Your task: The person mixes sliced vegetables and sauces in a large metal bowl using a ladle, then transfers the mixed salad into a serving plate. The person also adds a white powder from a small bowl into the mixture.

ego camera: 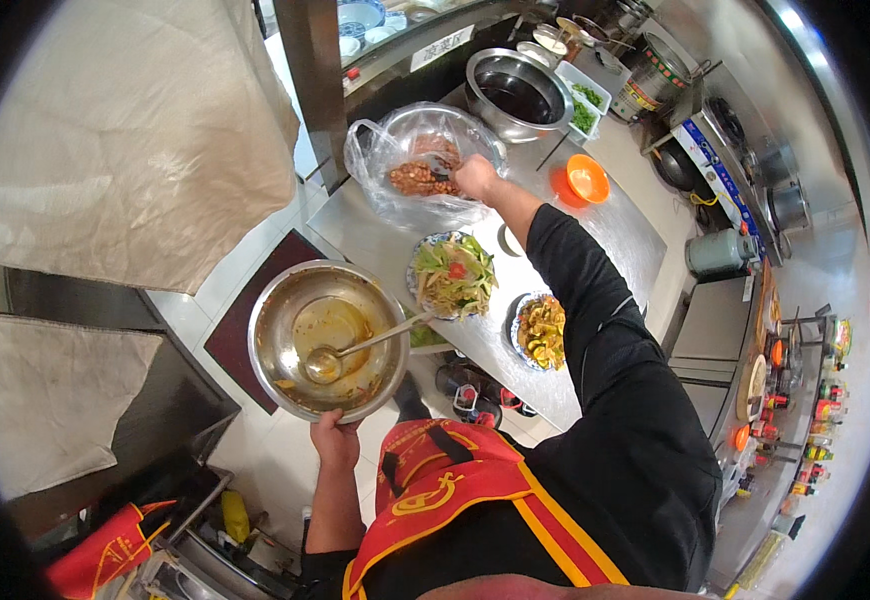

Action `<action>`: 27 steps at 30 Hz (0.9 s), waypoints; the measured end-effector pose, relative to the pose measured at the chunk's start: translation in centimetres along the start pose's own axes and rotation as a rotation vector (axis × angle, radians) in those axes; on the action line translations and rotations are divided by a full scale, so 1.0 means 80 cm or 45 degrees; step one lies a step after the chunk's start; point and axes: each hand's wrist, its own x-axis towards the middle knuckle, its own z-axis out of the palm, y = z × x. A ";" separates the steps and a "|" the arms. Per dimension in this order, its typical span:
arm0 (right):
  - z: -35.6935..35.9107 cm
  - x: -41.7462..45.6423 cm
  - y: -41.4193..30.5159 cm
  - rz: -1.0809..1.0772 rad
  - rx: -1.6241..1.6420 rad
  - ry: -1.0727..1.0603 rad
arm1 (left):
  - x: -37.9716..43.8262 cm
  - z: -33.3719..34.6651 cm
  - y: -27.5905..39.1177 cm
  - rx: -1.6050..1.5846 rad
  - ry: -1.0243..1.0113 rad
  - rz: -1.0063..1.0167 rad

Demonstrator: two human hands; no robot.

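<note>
My left hand (336, 442) grips the near rim of a stainless steel mixing bowl (274, 330), holding it off the table. Inside the bowl, oily yellow residue coats the metal, and a steel ladle (325, 365) rests with its handle over the right rim. My right hand (476, 178) reaches over a basin lined with a clear plastic bag (375, 161). Its curled fingers are at the reddish-brown peanuts (414, 178) in the bag; a dark bit shows beside them, and whether they grasp anything is hidden. A plate of shredded green vegetables (454, 274) stands between the hands.
On the steel table (540, 262) are a plate of sliced cucumber salad (541, 330), an orange bowl (587, 180), a metal pot of dark liquid (517, 97) and white tubs of chopped greens (585, 105). Dark bottles (472, 390) stand below. Cloth (142, 135) hangs at left.
</note>
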 end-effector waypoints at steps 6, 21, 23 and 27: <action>-0.022 -0.064 0.043 0.395 0.736 0.132 | -0.033 0.025 -0.022 0.046 -0.037 0.000; 0.002 -0.454 0.174 0.561 0.431 -0.022 | -0.135 0.035 -0.166 0.030 -0.104 0.010; 0.017 -0.488 0.175 0.585 0.349 -0.053 | -0.155 0.042 -0.186 0.039 -0.116 -0.005; 0.047 -0.535 0.181 0.522 0.081 -0.109 | -0.190 0.048 -0.224 0.034 -0.118 0.012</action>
